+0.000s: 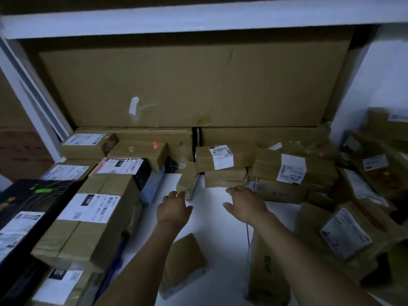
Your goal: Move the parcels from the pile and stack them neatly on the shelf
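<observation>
Brown cardboard parcels fill the white shelf (212, 208) on both sides. A small upright parcel (187, 182) stands at the middle, tilted. My left hand (173, 209) hovers just in front of it, fingers relaxed, holding nothing. My right hand (244, 204) is spread open over the bare shelf, its fingertips near a low flat parcel (225, 177) under a labelled box (223, 159). A big taped box with a white label (90, 215) sits at the left. At the right lies a loose pile of labelled parcels (353, 195).
A large cardboard sheet (187, 85) leans against the back. An upper shelf board (198, 18) runs overhead, with a white upright post (33, 93) at left. A black box (28, 202) sits far left. Two parcels (183, 263) (265, 268) lie below my forearms.
</observation>
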